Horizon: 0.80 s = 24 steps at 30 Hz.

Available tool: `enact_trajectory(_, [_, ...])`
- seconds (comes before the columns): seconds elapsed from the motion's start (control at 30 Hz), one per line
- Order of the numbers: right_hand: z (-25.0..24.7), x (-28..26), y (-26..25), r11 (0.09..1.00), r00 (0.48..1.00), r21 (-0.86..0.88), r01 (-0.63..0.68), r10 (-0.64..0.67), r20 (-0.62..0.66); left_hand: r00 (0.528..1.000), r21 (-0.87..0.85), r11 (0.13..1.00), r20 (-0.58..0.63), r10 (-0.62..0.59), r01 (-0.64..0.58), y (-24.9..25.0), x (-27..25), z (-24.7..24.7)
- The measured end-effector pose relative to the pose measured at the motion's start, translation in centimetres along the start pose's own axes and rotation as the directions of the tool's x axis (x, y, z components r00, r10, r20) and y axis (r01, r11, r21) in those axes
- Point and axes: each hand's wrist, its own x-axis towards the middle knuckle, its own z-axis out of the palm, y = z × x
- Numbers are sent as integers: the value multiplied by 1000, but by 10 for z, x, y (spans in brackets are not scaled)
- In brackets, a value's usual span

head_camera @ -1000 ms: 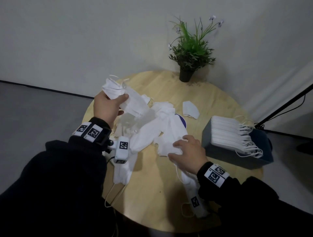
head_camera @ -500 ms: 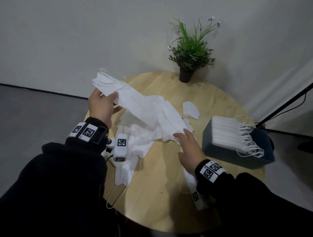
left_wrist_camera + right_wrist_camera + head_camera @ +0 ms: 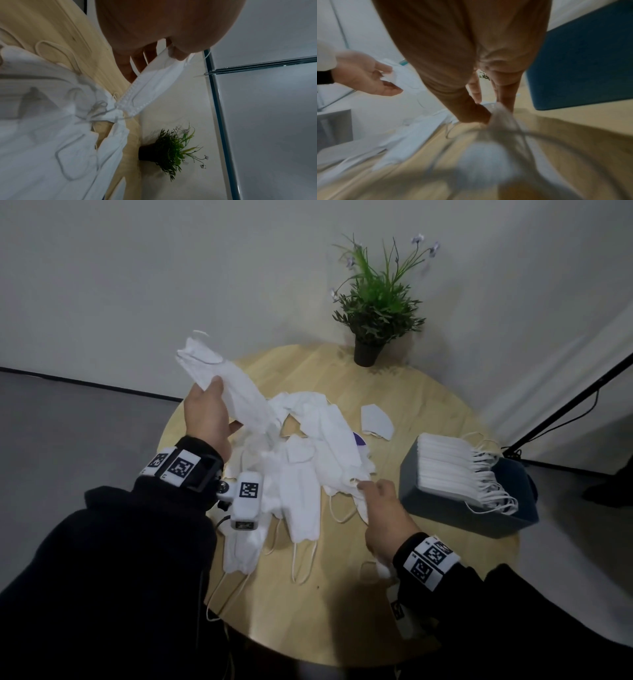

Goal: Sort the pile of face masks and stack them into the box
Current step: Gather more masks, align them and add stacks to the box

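Note:
A pile of white face masks (image 3: pixel 308 460) lies tangled on the round wooden table (image 3: pixel 428 412). My left hand (image 3: pixel 209 412) is raised over the table's left side and pinches one end of a folded white mask (image 3: pixel 236 385) (image 3: pixel 154 81), whose lower end is caught in the pile by its ear loops. My right hand (image 3: pixel 380 508) is low at the pile's right edge and pinches another mask (image 3: pixel 359 501) (image 3: pixel 498 112) between thumb and fingers. The blue box (image 3: pixel 479 508) (image 3: pixel 582 56) stands just right of that hand, with a stack of masks (image 3: pixel 448 467) in it.
One loose mask (image 3: pixel 375 421) lies apart behind the pile. A potted plant (image 3: pixel 373 313) (image 3: pixel 164 150) stands at the table's far edge by the wall. A black stand leg (image 3: pixel 565 405) slants down at the right. A purple patch (image 3: pixel 358 438) shows under the pile.
My left hand has lifted its mask up and away, stretching it out of the pile. My right hand has shifted from pressing on the pile to pinching a mask at its right edge.

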Motion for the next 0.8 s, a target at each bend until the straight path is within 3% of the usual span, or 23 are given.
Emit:
enact_trajectory(0.07, [-2, -1, 6, 999, 999, 32, -39, 40, -7, 1000, -30, 1000, 3, -2, 2, 2, -2, 1])
enact_trajectory(0.17, [-5, -6, 13, 994, 995, 48, -98, 98, 4, 994, -44, 999, 111, -11, 16, 2, -8, 4])
enact_trajectory(0.27, [-3, -16, 15, 981, 989, -141, -132, 139, 44, 973, 20, 999, 227, -51, 47, -4, -17, 10])
enact_trajectory(0.33, [-2, -19, 14, 981, 993, -158, -115, 119, 20, 961, 51, 996, 263, -80, 69, -8, -24, 14])
enact_trajectory(0.43, [-3, -21, 14, 992, 992, -25, -122, 122, -29, 948, 89, 992, 298, -112, 89, -11, -34, 18])
enact_trajectory(0.5, [-9, -21, 18, 965, 981, 205, -162, 180, -76, 932, 125, 987, 337, -136, 98, -13, -39, 18])
enact_trajectory(0.57, [-20, -20, 19, 821, 961, 549, -156, 255, -108, 910, 172, 978, 377, -174, 116, -14, -42, 17])
enact_trajectory(0.63, [-32, -21, 10, 515, 958, 848, -121, 285, -37, 887, 211, 968, 409, -216, 139, -16, -45, 15])
enact_trajectory(0.7, [-40, -20, 0, 218, 976, 972, -89, 212, 42, 865, 233, 961, 441, -239, 147, -19, -48, 15])
enact_trajectory(0.73, [-42, -20, -3, 137, 985, 988, -70, 165, 47, 858, 243, 960, 455, -239, 139, -20, -49, 15])
enact_trajectory(0.8, [-40, -15, -9, 113, 991, 994, -1, 131, -14, 852, 262, 958, 469, -231, 115, -24, -50, 16])
